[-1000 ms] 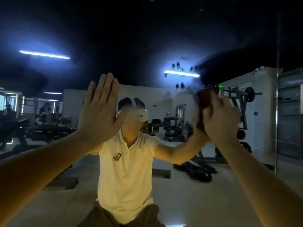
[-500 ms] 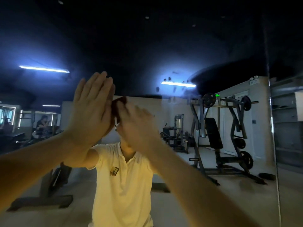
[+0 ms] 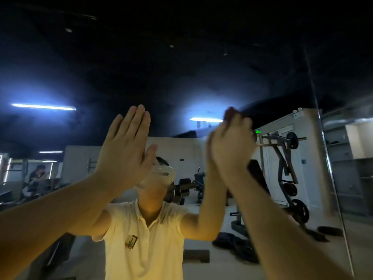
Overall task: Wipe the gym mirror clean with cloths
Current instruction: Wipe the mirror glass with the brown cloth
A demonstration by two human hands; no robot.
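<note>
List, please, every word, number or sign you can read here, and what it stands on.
Nothing is legible.
Shirt badge: blurred.
Green lit sign: too small.
Small wall plate: too small.
Label on white partition: blurred.

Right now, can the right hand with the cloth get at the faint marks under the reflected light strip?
Probably yes. The right hand grips the dark cloth at the mirror, just beside the faint marks, with nothing between them. The left hand rests flat further left, clear of the path.
</note>
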